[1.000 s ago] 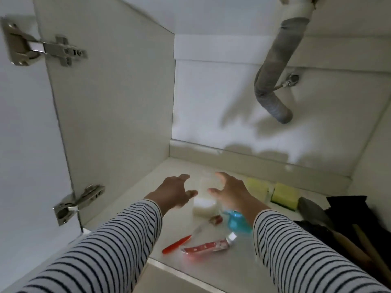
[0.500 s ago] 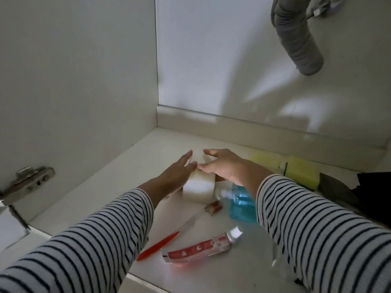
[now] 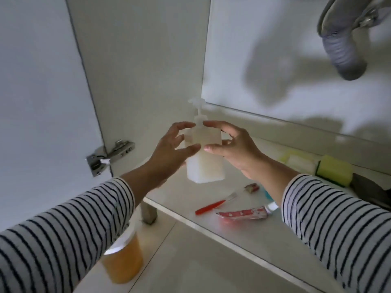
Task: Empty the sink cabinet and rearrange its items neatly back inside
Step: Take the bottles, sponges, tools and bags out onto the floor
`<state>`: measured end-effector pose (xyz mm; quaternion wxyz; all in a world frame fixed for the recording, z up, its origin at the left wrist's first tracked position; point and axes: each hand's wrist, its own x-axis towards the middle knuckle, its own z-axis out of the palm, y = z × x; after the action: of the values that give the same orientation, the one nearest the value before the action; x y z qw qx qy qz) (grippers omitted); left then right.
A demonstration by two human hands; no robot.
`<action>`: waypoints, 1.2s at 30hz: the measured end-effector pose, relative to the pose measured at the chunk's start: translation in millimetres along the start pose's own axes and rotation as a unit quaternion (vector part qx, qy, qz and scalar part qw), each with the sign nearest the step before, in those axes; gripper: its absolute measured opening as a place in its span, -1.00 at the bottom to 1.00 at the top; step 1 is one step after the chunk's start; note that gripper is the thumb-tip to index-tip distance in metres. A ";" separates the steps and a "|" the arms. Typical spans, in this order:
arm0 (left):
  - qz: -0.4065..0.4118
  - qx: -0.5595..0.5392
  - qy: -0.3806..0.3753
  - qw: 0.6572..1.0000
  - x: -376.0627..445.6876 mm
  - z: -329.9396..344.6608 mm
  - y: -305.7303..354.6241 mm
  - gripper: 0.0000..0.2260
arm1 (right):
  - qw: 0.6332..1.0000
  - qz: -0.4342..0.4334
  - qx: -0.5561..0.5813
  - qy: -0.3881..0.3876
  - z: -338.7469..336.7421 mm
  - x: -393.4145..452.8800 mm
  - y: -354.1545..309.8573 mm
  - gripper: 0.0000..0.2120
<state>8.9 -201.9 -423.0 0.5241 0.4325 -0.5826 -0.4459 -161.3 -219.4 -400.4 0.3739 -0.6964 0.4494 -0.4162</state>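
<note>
Near, orange jar (image 3: 122, 259) on floor; beyond, left hand (image 3: 169, 153) and right hand (image 3: 234, 151), fingers curled on pump bottle (image 3: 204, 153) above cabinet shelf (image 3: 243, 233): loose fingertip hold, likely slip onto toothbrush (image 3: 213, 205).

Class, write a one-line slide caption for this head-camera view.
Both hands, left and right, hold a white pump bottle above the cabinet shelf, over a toothbrush and toothpaste.

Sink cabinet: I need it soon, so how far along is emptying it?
Early. An amber-filled container already stands outside on the floor. Both hands hold the white square pump bottle lifted. The red toothbrush, red toothpaste tube and yellow sponges remain inside.
</note>
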 end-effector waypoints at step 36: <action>-0.229 0.140 0.264 0.926 -296.4 -140.3 -138.7 -0.81 | 0.947 0.179 0.110 -0.244 303.0 -156.2 66.2 -0.72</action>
<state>176.4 45.1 -617.2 0.4763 0.7253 -0.3650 -0.3374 56.4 -49.6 -611.0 0.6149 -0.6394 0.4128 -0.2066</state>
